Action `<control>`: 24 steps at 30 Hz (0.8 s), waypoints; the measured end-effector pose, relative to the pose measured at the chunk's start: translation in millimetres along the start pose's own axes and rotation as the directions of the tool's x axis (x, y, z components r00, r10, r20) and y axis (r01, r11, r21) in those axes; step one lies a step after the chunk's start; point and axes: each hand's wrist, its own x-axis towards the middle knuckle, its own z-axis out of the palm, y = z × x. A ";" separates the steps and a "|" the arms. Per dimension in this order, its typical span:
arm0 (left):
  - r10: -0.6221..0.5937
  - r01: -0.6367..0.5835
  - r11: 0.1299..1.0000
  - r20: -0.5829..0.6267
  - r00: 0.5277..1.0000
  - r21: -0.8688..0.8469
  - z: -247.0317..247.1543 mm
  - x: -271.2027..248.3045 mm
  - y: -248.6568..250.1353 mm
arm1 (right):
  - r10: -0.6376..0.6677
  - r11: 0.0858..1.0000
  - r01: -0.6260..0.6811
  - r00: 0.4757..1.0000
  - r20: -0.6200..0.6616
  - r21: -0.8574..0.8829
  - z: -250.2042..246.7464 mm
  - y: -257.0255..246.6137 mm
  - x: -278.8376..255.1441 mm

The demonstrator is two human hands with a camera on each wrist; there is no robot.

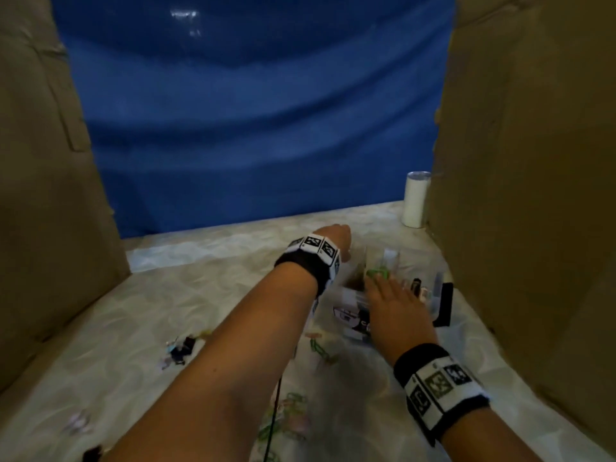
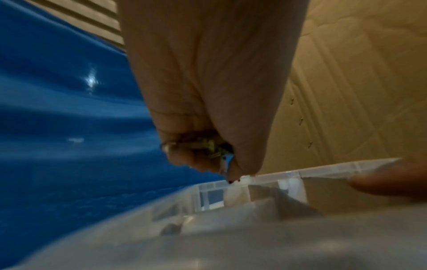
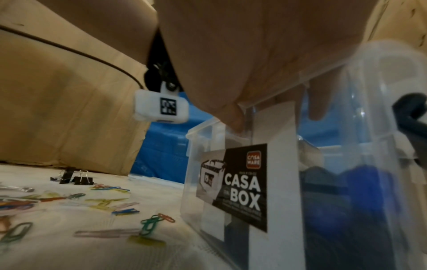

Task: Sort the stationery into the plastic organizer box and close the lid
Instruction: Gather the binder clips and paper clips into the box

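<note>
While the right hand (image 1: 393, 305) pinched the near rim of the clear, probably light and slippery organizer box (image 3: 242, 182) on the tabletop (image 1: 200, 295), the left hand (image 2: 208, 91) was clenched on small clips (image 2: 212, 146) above its compartments, and the loose paper clips (image 3: 150, 224), thin and flat, likely needed fingertip pinches.

Light: dim and warm, source out of view. Glare: white spots high on the blue sheet (image 1: 185, 15). Head view: soft, clear box (image 1: 383, 261) smeared by motion, cardboard walls (image 1: 533, 161) bowed toward the edges. Left wrist view: clear box and foreground out of focus. Right wrist view: box label (image 3: 240, 188) sharp, nearest paper clips (image 3: 150, 224) blurred.
</note>
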 end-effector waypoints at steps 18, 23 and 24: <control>0.039 -0.075 0.967 -0.148 0.988 -0.242 -20.0 -168.5 -106.7 | -0.052 0.998 0.054 0.998 -0.046 0.041 -3.4 0.6 -3.3; -0.283 0.238 0.920 -0.107 0.953 -0.312 11.1 -286.2 -190.1 | -0.130 0.956 0.147 0.988 -0.083 0.255 -20.7 -55.2 -15.4; -0.340 0.302 0.901 -0.076 0.937 -0.311 19.4 -303.4 -202.9 | -0.197 0.926 0.216 0.976 -0.092 0.309 -22.1 -74.2 -16.9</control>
